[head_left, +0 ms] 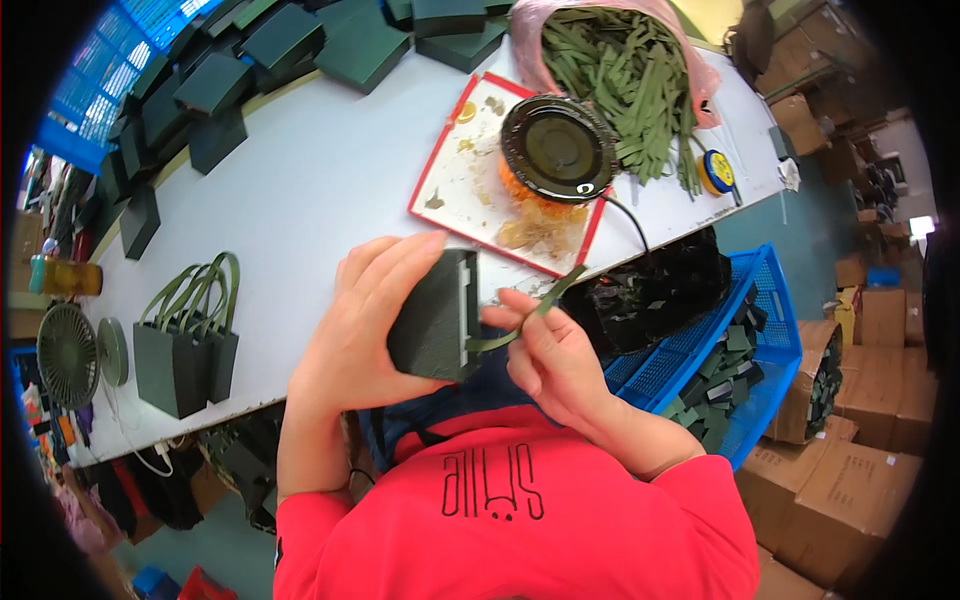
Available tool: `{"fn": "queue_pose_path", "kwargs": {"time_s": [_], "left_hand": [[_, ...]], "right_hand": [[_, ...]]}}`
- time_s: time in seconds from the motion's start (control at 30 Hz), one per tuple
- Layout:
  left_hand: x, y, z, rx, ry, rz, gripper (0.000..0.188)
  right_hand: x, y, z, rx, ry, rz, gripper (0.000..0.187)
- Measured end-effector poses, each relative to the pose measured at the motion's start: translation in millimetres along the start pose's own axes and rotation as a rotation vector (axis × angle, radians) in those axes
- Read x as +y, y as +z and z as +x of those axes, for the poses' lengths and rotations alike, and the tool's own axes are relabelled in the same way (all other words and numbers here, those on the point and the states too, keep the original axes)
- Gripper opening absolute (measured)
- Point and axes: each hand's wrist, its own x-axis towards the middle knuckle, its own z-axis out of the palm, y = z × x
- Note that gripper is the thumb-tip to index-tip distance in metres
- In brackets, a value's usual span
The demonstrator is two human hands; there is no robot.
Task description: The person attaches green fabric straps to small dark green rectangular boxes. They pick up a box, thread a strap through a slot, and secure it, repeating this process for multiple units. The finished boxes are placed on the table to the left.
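While left hand [352, 335] grips bag [430, 325], right hand [562, 362] pinches strap [564, 285] at its right edge

With the dark green bag just left of the middle of the frame, the key relation is sideways: strap comes off bag's right side, right hand sits just beyond. Bag's long axis runs roughly up-down in the frame, slightly tilted; pale strip [464, 305] along its right edge, same direction. Strap crosses that axis: leaves the edge low down, goes right into right hand, loose end pokes out toward upper right. Strap's inner end by the edge: can't tell if it's fixed or only touching.

Left hand wraps bag from the left, fingers over the top, thumb under the lower side, firm hold. Right hand is closed on strap, thumb against fingers; one fingertip very near the pale strip, contact unclear. Right hand is the nearer one to that edge; left is on the far side of bag.

Around: pot [560, 150] on red-rimmed tray [440, 160], upper centre, above both hands. Green strap pile [610, 75] in pink sack [702, 80], upper right. Handled bags [170, 365] upright at left, well apart from left hand. Dark boxes [215, 85], upper left. Blue crate [775, 330], right, beyond right hand.
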Motion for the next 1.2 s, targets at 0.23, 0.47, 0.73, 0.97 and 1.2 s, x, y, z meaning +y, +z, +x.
{"fn": "queue_pose_path", "kwargs": {"time_s": [0.23,0.47,0.73,0.97,1.2], "left_hand": [[0,-15,-16,-0.050,-0.107,0.079,0.107],[-6,-24,-30,-0.031,-0.137,0.132,0.112],[2,-14,-18,-0.068,-0.106,0.164,0.101],[6,-5,-6,-0.101,-0.038,0.169,0.104],[7,-3,-4,-0.118,-0.025,0.172,0.107]], "right_hand": [[-38,-25,0,0.164,-0.278,0.221,0.034],[-48,-31,6,0.214,-0.360,0.190,0.029],[-71,-33,28,0.200,-0.409,-0.207,0.021],[-88,-33,50,0.216,-0.340,-0.463,0.029],[-88,-31,57,0.231,-0.293,-0.491,0.026]]}}
